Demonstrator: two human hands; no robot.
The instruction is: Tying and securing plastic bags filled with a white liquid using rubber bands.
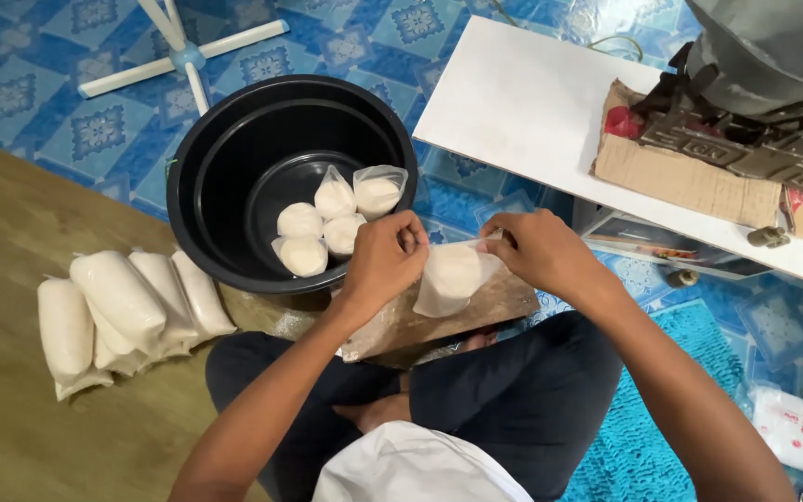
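The small clear bag of white filling [450, 275] sits directly between the two grips, resting on the wooden board [476, 311] across the person's lap. Its body hangs below and toward the person from both grips, its long axis running from the open mouth at the top, between the fingers, down to the rounded, filled bottom. The left hand [385, 260] pinches the left side of the bag's mouth, fingers pressed together on the plastic. The right hand [536, 249] does likewise on the right side, thumb and fingers closed on the film, so the mouth is stretched between them. Both grips are equally near; neither is spread.

Just beyond and left of the left grip stands a black tub [234, 158] holding several filled small bags [327, 228]. Farther left, well apart from the grips, a row of long white packets [127, 311] lies on the floor. Beyond the right grip a white counter [513, 112] carries a cardboard piece [680, 177] and a metal device [745, 121].
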